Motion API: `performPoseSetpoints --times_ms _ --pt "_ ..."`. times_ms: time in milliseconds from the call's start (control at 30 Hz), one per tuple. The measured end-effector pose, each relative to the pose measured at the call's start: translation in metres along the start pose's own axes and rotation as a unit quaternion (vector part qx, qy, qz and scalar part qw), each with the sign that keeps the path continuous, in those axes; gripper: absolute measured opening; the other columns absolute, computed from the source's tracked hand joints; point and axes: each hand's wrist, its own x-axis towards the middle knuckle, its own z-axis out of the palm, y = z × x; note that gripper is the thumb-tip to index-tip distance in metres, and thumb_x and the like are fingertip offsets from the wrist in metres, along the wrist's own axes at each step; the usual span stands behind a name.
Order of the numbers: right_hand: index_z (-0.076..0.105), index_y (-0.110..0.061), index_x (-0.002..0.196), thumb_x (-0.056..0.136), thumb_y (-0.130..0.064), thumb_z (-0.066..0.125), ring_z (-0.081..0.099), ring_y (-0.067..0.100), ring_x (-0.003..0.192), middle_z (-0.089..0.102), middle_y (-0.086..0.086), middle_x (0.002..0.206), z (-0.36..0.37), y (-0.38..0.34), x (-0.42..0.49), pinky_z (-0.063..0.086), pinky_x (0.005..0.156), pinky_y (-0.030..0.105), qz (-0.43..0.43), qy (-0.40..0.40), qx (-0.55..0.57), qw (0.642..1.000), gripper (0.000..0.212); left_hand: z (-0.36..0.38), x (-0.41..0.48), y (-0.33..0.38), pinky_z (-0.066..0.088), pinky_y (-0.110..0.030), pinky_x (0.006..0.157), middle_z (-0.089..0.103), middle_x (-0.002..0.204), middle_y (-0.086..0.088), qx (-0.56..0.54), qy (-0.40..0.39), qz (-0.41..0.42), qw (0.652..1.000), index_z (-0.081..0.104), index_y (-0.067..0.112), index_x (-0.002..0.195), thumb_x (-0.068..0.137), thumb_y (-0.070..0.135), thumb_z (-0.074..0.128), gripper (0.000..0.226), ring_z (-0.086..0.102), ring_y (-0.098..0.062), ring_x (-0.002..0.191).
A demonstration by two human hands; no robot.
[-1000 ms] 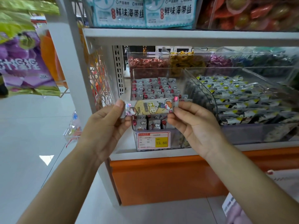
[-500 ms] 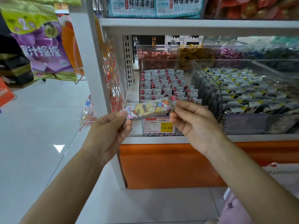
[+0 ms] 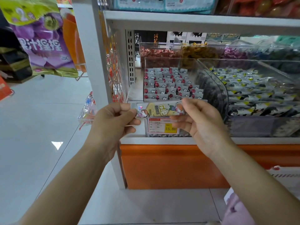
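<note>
A long snack packet point(image 3: 159, 109), yellow and silver with cartoon figures, is stretched level between my two hands. My left hand point(image 3: 113, 122) pinches its left end and my right hand point(image 3: 201, 122) pinches its right end. It hangs in front of a clear bin point(image 3: 162, 62) packed with rows of small white and red wrapped sweets point(image 3: 170, 85). A price label point(image 3: 163, 125) reading 15.80 is stuck to that bin's front, just below the packet.
A larger clear bin point(image 3: 224, 88) of black, white and yellow packets stands to the right. Further bins of red, yellow and purple sweets sit behind. A white shelf point(image 3: 194, 21) runs overhead. Purple snack bags point(image 3: 42, 46) hang at the left, over a pale tiled floor point(image 3: 40, 143).
Both hands, holding the packet, have dropped lower against the bin, from over the sweets to just above the price label. The view has shifted left and back.
</note>
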Motion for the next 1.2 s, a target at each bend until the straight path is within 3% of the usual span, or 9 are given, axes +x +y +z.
performPoseSetpoints --times_ms 300,367,467,533,600,733,967,1100,1200 --pt "0.062 -0.013 0.091 0.089 0.007 0.052 0.071 0.018 0.072 0.073 -0.002 0.083 -0.007 0.003 0.004 0.058 0.060 0.027 -0.034 -0.007 -0.074 0.997 0.023 -0.006 0.004 0.007 0.052 -0.015 0.054 0.066 0.060 -0.006 -0.170 -0.057 -0.065 0.982 0.068 0.006 0.067 0.089 0.000 0.053 0.027 0.064 -0.008 0.056" --pt "0.061 -0.009 0.089 0.089 0.009 0.050 0.072 0.021 0.079 0.074 0.003 0.086 -0.006 0.003 0.005 0.058 0.062 0.026 -0.035 -0.008 -0.057 0.998 0.022 -0.006 0.005 0.008 0.054 -0.017 0.059 0.070 0.069 -0.008 -0.176 -0.069 -0.058 0.980 0.067 0.004 0.073 0.085 -0.001 0.055 0.018 0.068 -0.010 0.063" --pt "0.061 -0.007 0.084 0.086 -0.009 0.058 0.071 0.022 0.081 0.073 0.009 0.085 -0.003 0.001 0.005 0.056 0.066 0.026 -0.020 -0.025 0.017 0.999 0.004 -0.006 0.005 0.006 0.054 -0.016 0.064 0.072 0.078 -0.008 -0.135 -0.093 -0.018 0.986 0.065 0.001 0.087 0.072 0.012 0.064 0.018 0.070 -0.012 0.073" --pt "0.060 -0.009 0.084 0.083 -0.014 0.066 0.070 0.021 0.082 0.071 0.008 0.090 -0.003 0.002 0.004 0.056 0.070 0.027 -0.044 -0.023 -0.043 0.998 0.007 -0.006 0.004 0.005 0.053 -0.015 0.064 0.072 0.087 -0.011 -0.093 -0.102 0.007 0.990 0.065 0.002 0.098 0.067 0.015 0.066 0.034 0.070 -0.012 0.078" --pt "0.061 -0.012 0.087 0.085 -0.002 0.062 0.070 0.021 0.087 0.070 0.006 0.099 -0.004 0.004 0.004 0.056 0.074 0.031 -0.064 -0.011 -0.109 0.992 0.011 -0.007 0.003 0.005 0.053 -0.015 0.067 0.068 0.101 -0.020 -0.055 -0.117 0.013 0.992 0.066 0.007 0.106 0.068 0.013 0.066 0.039 0.070 -0.014 0.085" --pt "0.071 -0.022 0.097 0.084 -0.008 0.058 0.067 0.014 0.095 0.071 -0.002 0.100 -0.005 0.003 0.003 0.055 0.079 0.033 -0.066 -0.035 -0.177 0.981 0.023 -0.007 0.002 0.005 0.054 -0.019 0.073 0.063 0.106 -0.018 0.073 -0.126 0.040 0.988 0.070 0.022 0.105 0.079 0.005 0.066 0.031 0.068 -0.019 0.095" --pt "0.072 -0.020 0.084 0.083 -0.011 0.066 0.063 -0.004 0.072 0.070 -0.014 0.075 0.001 0.000 0.003 0.044 0.057 0.008 -0.111 -0.026 -0.230 0.967 0.010 -0.005 -0.001 0.010 0.049 -0.016 0.062 0.065 0.094 -0.002 0.172 -0.126 0.110 0.971 0.073 0.030 0.089 0.082 0.004 0.064 0.028 0.059 -0.017 0.080" --pt "0.070 -0.018 0.075 0.084 -0.012 0.066 0.060 -0.001 0.065 0.065 -0.013 0.065 0.006 0.002 0.002 0.045 0.057 0.012 -0.157 -0.013 -0.268 0.950 0.012 0.001 -0.003 0.009 0.048 -0.015 0.055 0.058 0.071 -0.003 0.166 -0.111 0.102 0.974 0.070 0.029 0.082 0.083 0.011 0.065 0.019 0.054 -0.006 0.060" --pt "0.069 -0.011 0.072 0.086 -0.014 0.065 0.060 0.016 0.066 0.063 0.002 0.064 0.009 0.003 0.001 0.048 0.060 0.025 -0.188 -0.025 -0.301 0.935 0.015 0.003 -0.003 0.009 0.048 -0.015 0.052 0.058 0.071 -0.009 0.176 -0.092 0.106 0.974 0.069 0.023 0.081 0.084 0.017 0.064 0.008 0.052 -0.003 0.056"
